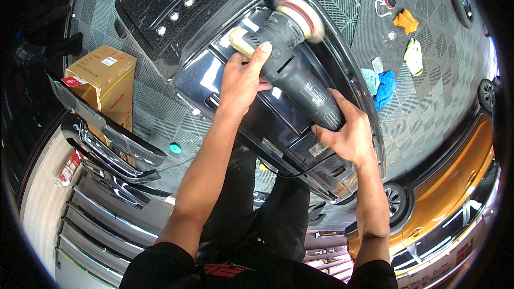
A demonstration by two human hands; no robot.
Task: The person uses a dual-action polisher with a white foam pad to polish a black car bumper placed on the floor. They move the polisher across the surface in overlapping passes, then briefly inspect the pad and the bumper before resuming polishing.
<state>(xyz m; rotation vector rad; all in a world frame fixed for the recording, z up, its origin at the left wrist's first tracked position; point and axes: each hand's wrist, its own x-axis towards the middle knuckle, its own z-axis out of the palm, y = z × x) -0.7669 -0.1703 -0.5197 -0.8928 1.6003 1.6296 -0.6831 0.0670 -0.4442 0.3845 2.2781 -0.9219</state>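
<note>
Both of my hands hold a black power polisher point(300, 83) over a glossy black car bumper point(246, 123). My left hand point(241, 83) is closed round the front of the tool, by its tan side grip point(241, 41), thumb on top of the housing. Some fingers are hidden beneath. My right hand point(350, 135) wraps the rear end of the body. The round pad point(306, 15), pale with a dark red band, looks smeared by motion near the bumper's far right edge. Whether it touches the surface, I cannot tell. A dark cord point(294, 175) runs below the tool.
At the left a cardboard box point(101, 67) stands beside curved black trim panels point(118, 136). On the grey tiled floor to the right lie a blue cloth point(384, 90), a light green cloth point(413, 56) and an orange cloth point(406, 20). An orange car point(455, 174) is parked at lower right.
</note>
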